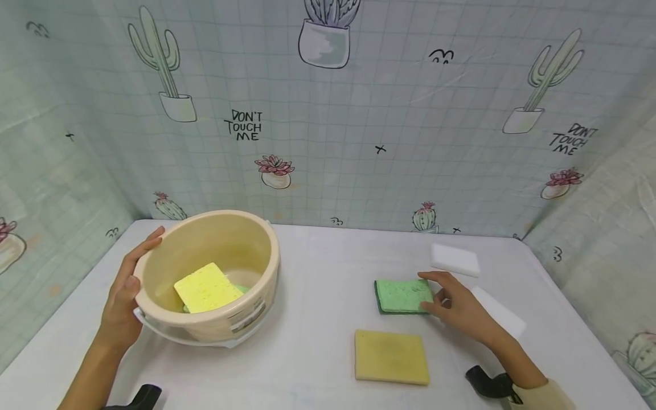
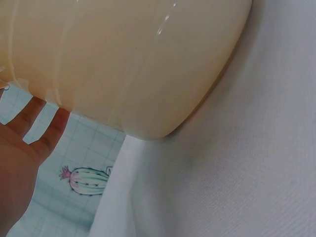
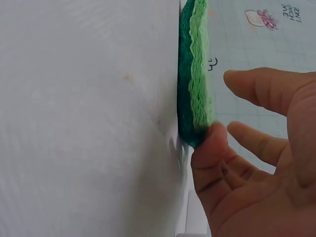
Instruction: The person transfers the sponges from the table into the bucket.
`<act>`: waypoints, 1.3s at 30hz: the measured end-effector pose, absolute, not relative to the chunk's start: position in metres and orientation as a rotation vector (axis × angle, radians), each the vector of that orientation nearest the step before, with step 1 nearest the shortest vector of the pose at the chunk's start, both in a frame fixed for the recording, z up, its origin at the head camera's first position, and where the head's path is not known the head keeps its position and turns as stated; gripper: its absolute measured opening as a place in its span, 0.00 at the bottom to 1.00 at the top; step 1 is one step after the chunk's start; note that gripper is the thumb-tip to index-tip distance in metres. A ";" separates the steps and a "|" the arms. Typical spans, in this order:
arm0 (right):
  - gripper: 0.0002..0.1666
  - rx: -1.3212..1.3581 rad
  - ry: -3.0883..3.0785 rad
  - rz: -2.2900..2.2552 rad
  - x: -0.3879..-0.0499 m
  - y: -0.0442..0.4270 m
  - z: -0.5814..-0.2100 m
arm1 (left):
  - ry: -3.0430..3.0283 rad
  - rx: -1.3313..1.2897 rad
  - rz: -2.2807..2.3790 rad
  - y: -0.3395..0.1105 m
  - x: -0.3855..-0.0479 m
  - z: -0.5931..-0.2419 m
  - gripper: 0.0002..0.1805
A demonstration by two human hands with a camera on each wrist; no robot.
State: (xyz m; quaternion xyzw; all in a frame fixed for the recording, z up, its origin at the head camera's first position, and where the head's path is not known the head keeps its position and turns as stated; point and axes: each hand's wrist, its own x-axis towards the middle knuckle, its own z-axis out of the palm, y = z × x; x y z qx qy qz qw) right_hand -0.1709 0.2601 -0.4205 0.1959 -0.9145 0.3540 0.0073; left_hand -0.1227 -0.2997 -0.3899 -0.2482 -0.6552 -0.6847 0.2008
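Note:
A cream bucket (image 1: 205,228) stands at the left of the table, holding a yellow sponge (image 1: 207,287) and a partly covered green one (image 1: 242,288). Against the bucket's left side lies my left hand (image 1: 123,302), its fairly straight fingers spread along the outer wall near the rim. On the table is a green sponge (image 1: 404,296) with a dark green scouring layer (image 3: 184,89) underneath. My right hand (image 1: 456,302) is at its right end. In the right wrist view, one fingertip (image 3: 212,140) touches the sponge's end while another (image 3: 234,81) is apart from it.
Nearer than the green sponge lies a flat yellow sponge (image 1: 391,357). Two white blocks, one farther back (image 1: 455,259) and one partly behind the right hand (image 1: 499,313), lie at the right. A patterned curtain (image 1: 328,125) surrounds the white table's back and sides.

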 end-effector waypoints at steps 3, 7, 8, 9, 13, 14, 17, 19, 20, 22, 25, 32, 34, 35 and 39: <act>0.34 0.598 -2.886 1.189 -0.171 0.263 -0.421 | -1.823 -0.701 -1.917 -0.300 -0.123 -0.390 0.31; 0.34 0.564 -2.906 1.379 -0.170 0.266 -0.422 | -1.811 -0.713 -1.929 -0.300 -0.123 -0.391 0.31; 0.34 0.556 -2.905 1.421 -0.170 0.267 -0.422 | -1.810 -0.718 -1.928 -0.300 -0.124 -0.391 0.31; 0.34 0.552 -2.905 1.450 -0.169 0.267 -0.422 | -1.808 -0.724 -1.928 -0.301 -0.124 -0.391 0.31; 0.36 0.529 -2.908 1.515 -0.170 0.267 -0.422 | -1.805 -0.743 -1.922 -0.301 -0.124 -0.391 0.31; 0.36 0.519 -2.911 1.519 -0.170 0.267 -0.422 | -1.806 -0.746 -1.919 -0.301 -0.124 -0.391 0.31; 0.36 0.475 -2.926 1.546 -0.172 0.267 -0.422 | -1.807 -0.745 -1.919 -0.302 -0.125 -0.391 0.31; 0.33 0.437 -2.930 1.557 -0.173 0.267 -0.422 | -1.807 -0.747 -1.919 -0.302 -0.125 -0.391 0.31; 0.32 0.415 -2.929 1.563 -0.173 0.267 -0.422 | -1.809 -0.745 -1.918 -0.302 -0.124 -0.391 0.31; 0.29 0.392 -2.920 1.564 -0.174 0.267 -0.423 | -1.812 -0.745 -1.915 -0.302 -0.124 -0.391 0.31; 0.26 0.379 -2.910 1.531 -0.173 0.268 -0.422 | -1.815 -0.742 -1.912 -0.301 -0.124 -0.391 0.31; 0.21 0.293 -2.904 1.506 -0.173 0.267 -0.421 | -1.799 -0.751 -1.943 -0.302 -0.124 -0.392 0.31; 0.21 0.274 -2.900 1.533 -0.173 0.266 -0.421 | -1.794 -0.755 -1.943 -0.302 -0.124 -0.392 0.31; 0.20 0.267 -2.895 1.551 -0.173 0.265 -0.420 | -1.794 -0.753 -1.942 -0.303 -0.124 -0.392 0.31; 0.19 0.259 -2.855 1.614 -0.173 0.263 -0.416 | -1.798 -0.751 -1.939 -0.303 -0.124 -0.392 0.31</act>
